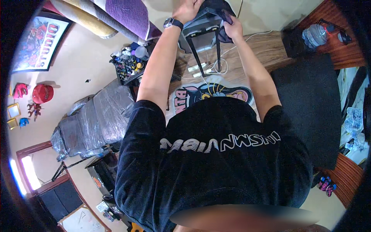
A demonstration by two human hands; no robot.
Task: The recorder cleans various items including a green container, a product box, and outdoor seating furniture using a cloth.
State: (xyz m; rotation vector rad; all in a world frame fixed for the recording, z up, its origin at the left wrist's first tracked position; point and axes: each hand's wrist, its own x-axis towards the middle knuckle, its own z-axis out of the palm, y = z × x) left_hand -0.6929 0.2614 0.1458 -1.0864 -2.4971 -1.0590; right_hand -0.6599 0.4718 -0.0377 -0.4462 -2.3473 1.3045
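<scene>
At the top edge, my left hand (pixel 187 11), with a watch on its wrist, is partly cut off beside a black fabric item (pixel 216 6); whether it grips the fabric cannot be told. To the right, my right hand (pixel 234 29) is closed around a slim dark object (pixel 227 17), whose kind is unclear. Dark fabric (pixel 224 34) hangs beside this hand. Between and below both hands stands a piece of furniture with a grey panel (pixel 203 43) and thin black legs (pixel 196 56).
White power strips (pixel 198 68) and cables lie on the wood-look floor near the legs. A printed rug (pixel 213 90) is before me. Left are a plastic-wrapped padded chair or bed (pixel 98 119) and a cart of bottles (pixel 129 62). Right is a black surface (pixel 307 113).
</scene>
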